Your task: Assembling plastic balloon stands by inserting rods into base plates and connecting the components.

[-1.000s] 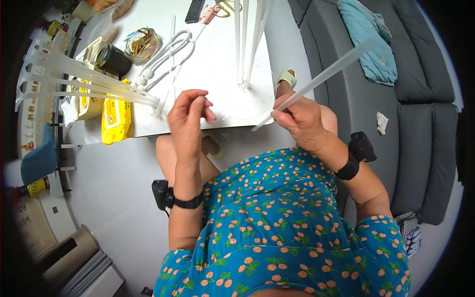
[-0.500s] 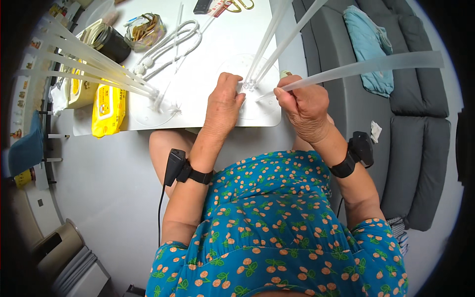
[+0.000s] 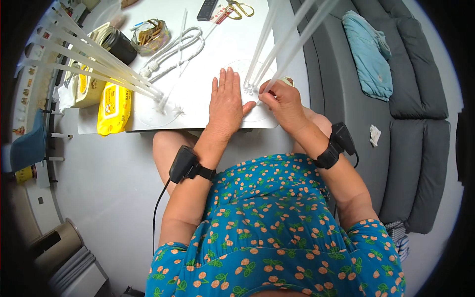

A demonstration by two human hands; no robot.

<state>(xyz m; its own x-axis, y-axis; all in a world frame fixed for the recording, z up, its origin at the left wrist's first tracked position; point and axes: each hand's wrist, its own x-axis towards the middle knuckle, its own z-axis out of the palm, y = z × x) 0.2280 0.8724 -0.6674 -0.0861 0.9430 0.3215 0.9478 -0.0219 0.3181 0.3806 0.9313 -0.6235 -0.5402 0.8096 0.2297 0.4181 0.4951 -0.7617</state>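
My right hand [image 3: 284,105] pinches the lower end of a long translucent plastic strip [image 3: 299,48], which now stands steeply, leaning up to the right. Its fingers are at a clear round base [image 3: 255,115] on the table, near the front right corner. Two or so similar strips [image 3: 261,44] rise from the middle of that base. Palm down, my left hand [image 3: 226,101] lies flat with fingers stretched, its thumb reaching over the base's left side. Farther left, a second clear round base [image 3: 147,119] carries several such strips [image 3: 116,74] slanting up to the left.
On the white table [image 3: 217,44] are a yellow wipes packet [image 3: 115,110], a looped white cord [image 3: 184,50], a clear bowl of brown pieces [image 3: 151,37], a dark cup [image 3: 119,45], a remote [image 3: 206,9] and gold-handled scissors [image 3: 240,10]. A grey sofa [image 3: 326,69] borders the right side.
The right hand has moved left to the base, and its strip has swung from nearly level to steep. My left hand has flattened and its fingers have straightened.
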